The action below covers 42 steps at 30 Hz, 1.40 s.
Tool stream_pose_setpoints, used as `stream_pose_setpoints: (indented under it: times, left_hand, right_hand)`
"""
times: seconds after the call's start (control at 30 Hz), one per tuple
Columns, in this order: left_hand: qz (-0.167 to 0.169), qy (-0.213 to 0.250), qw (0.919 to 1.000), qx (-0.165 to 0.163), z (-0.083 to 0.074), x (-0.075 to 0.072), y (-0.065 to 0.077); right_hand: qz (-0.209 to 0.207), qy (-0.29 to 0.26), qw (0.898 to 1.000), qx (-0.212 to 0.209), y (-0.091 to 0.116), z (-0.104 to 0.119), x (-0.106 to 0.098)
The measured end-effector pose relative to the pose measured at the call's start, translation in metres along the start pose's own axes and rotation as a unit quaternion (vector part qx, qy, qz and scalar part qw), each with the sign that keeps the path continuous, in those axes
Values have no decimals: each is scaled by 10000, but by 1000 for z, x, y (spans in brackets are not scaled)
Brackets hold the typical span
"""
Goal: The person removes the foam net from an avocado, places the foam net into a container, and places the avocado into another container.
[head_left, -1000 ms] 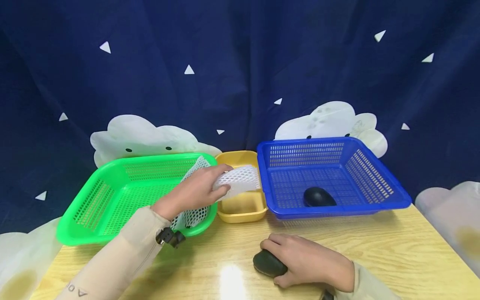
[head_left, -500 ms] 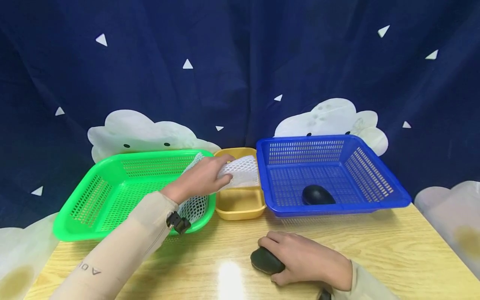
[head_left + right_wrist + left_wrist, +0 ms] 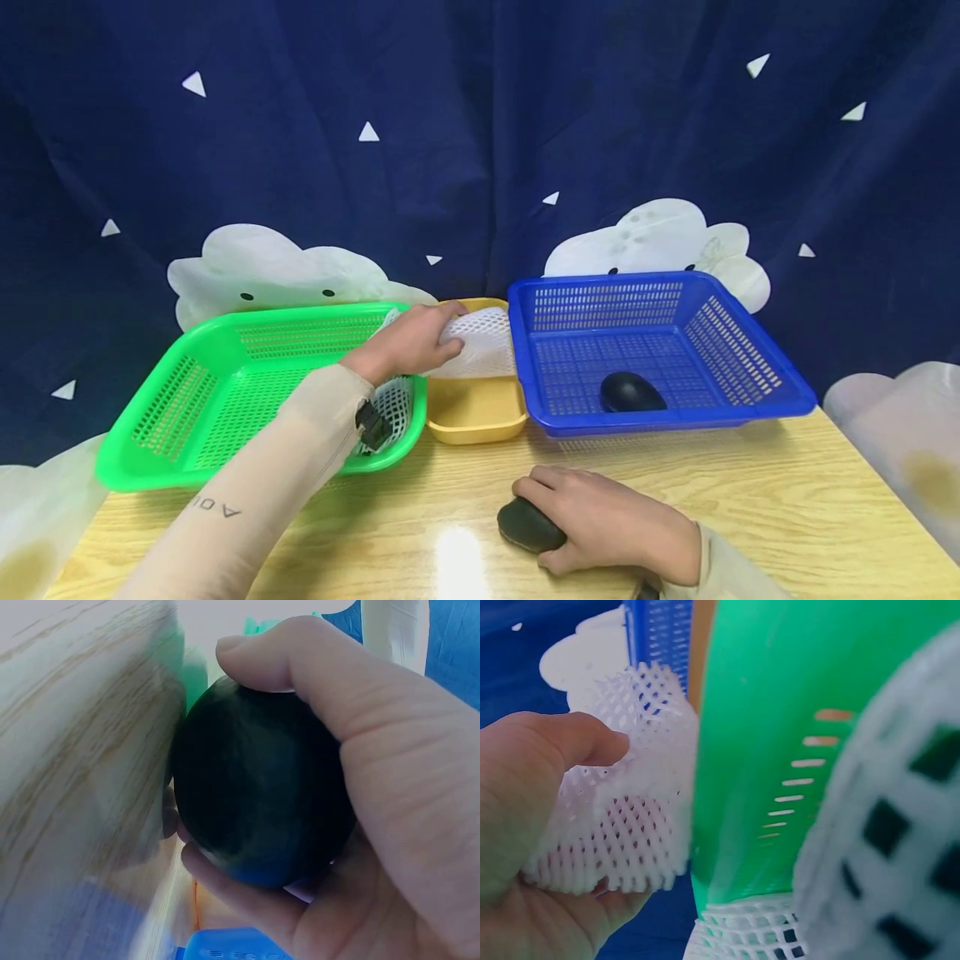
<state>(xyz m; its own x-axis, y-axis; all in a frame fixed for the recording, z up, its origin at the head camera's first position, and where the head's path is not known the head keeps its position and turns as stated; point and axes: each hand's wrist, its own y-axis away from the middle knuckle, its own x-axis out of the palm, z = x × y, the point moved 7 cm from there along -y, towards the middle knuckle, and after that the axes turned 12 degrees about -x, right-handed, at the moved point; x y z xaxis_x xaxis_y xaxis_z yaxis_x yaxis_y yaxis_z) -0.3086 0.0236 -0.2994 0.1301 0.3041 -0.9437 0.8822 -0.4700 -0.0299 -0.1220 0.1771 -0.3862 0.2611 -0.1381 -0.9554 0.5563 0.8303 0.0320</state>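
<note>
My left hand (image 3: 417, 338) pinches a white foam fruit net (image 3: 483, 337) over the yellow basket (image 3: 472, 435). In the left wrist view the thumb lies across this foam net (image 3: 630, 795), beside the green basket's wall. More white foam netting (image 3: 395, 405) sits in the right end of the green basket (image 3: 225, 321). Near the front of the table, my right hand (image 3: 600, 518) grips a dark, smooth avocado (image 3: 531, 525). The right wrist view shows thumb and fingers curled round the avocado (image 3: 262, 780), close to the tabletop. Another dark avocado (image 3: 632, 392) lies in the blue basket (image 3: 536, 358).
The three baskets stand in a row along the back of the wooden table (image 3: 420, 533), with yellow in the middle. Behind them hangs a dark blue curtain (image 3: 450, 150) with white clouds and triangles.
My left hand has moved slightly away from me with the foam net, which now lies lower over the yellow basket's far half. My right hand keeps its grip on the avocado, nearly still.
</note>
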Motion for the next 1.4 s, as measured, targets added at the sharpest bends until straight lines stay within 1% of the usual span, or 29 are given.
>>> stream_pose_setpoints:
  times: [0.07, 0.23, 0.4, 0.6, 0.73, 0.87, 1.0, 1.1, 1.27, 1.4]
  left_hand:
    - [81, -65, 9999, -39, 2, 3, -3]
    - [122, -101, 9998, -82, 4, 5, -9]
    - [255, -148, 9994, -189, 8, 10, -17]
    - [342, -146, 9992, -173, 8, 18, -26]
    - [357, -327, 9987, -172, 8, 24, -32]
    - [456, -473, 9975, -243, 9, 28, -36]
    - [546, -546, 9968, -181, 5, 29, -38]
    - [651, -680, 9955, -127, 2, 30, -40]
    - [826, -932, 9919, -263, 3, 30, -45]
    - [910, -937, 9910, -297, 4, 28, -49]
  right_hand:
    - [7, 20, 10000, 7, 0, 0, 0]
    - [22, -3, 10000, -4, 0, -1, 1]
    - [-20, 9, 10000, -88, 0, 0, 1]
    - [-89, 99, 9998, -129, 0, 1, 0]
    - [-47, 86, 9999, -82, 1, 1, 0]
    - [31, 15, 10000, 1, 1, 0, 1]
    - [52, 6, 10000, 48, 1, -1, 2]
    - [-35, 126, 9999, -5, 1, 0, 1]
    - [-137, 213, 9996, -105, 1, 1, 1]
    - [-134, 189, 9996, -132, 1, 0, 1]
